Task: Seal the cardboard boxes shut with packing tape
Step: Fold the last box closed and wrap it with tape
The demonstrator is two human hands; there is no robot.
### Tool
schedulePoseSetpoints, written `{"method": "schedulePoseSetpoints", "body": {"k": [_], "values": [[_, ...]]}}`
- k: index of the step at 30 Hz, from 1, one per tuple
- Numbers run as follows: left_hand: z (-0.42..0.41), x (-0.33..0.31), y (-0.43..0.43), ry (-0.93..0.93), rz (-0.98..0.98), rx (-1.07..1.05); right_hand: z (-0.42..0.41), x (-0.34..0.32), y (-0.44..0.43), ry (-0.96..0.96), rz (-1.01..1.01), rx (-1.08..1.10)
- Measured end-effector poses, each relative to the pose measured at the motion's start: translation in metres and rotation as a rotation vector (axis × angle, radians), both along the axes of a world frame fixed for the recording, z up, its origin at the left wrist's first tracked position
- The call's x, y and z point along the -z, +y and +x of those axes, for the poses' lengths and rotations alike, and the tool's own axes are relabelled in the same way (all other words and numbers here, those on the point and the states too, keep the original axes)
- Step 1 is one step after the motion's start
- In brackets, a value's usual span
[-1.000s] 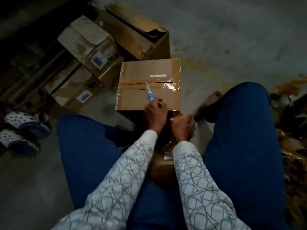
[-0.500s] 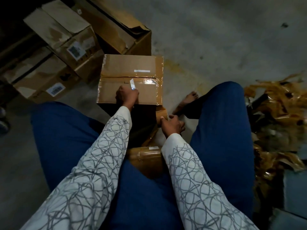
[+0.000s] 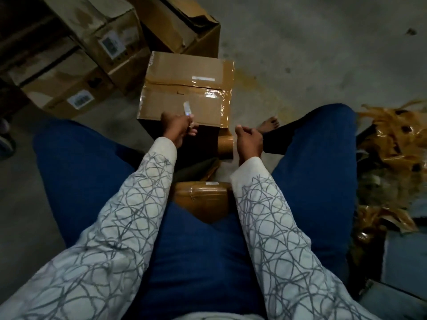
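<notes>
Stacked cartons with printed labels [image 3: 80,65] crowd the floor [image 3: 323,54] at the left, and a larger carton [image 3: 184,24] with a sagging flap stands behind. A heap of crumpled brown tape scraps [image 3: 392,144] lies at the right, beside the person's knee. A brown taped bundle [image 3: 201,199] sits between the thighs, partly hidden by both sleeves. The cardboard box [image 3: 184,88] stands on the floor between the spread legs, its flaps closed, with glossy packing tape [image 3: 208,93] along the middle seam and down the right edge. The left hand [image 3: 178,128] grasps a small cutter [image 3: 187,109] at the box's near edge. The right hand [image 3: 249,140] is curled just beside a tape roll [image 3: 225,145]; whether it grips the roll I cannot tell.
</notes>
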State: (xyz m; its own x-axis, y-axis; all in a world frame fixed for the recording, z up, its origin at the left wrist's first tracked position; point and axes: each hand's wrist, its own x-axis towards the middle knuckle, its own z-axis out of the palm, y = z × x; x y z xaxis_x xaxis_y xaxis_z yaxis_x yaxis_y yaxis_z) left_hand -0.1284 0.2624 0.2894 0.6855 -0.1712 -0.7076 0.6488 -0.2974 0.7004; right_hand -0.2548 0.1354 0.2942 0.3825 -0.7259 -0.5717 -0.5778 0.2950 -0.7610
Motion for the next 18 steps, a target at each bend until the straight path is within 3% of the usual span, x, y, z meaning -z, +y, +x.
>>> {"method": "schedulePoseSetpoints", "body": {"k": [4, 8, 13, 15, 18], "values": [[-0.045, -0.024, -0.004, 0.153, -0.245, 0.092, 0.002, -0.009, -0.002, -0.080, 0.179, -0.032], [-0.076, -0.011, -0.021, 0.320, -0.274, 0.136, -0.007, -0.014, -0.001, -0.019, 0.295, -0.087], [-0.087, -0.002, -0.029, 0.398, -0.317, -0.014, -0.014, -0.023, 0.002, -0.010, 0.399, -0.194], [-0.084, -0.005, -0.032, 0.335, -0.260, 0.032, -0.012, -0.026, 0.000, -0.008, 0.477, -0.158], [-0.076, 0.001, -0.038, -0.019, 0.036, 0.083, -0.009, -0.023, -0.007, -0.002, 0.507, -0.079]]}}
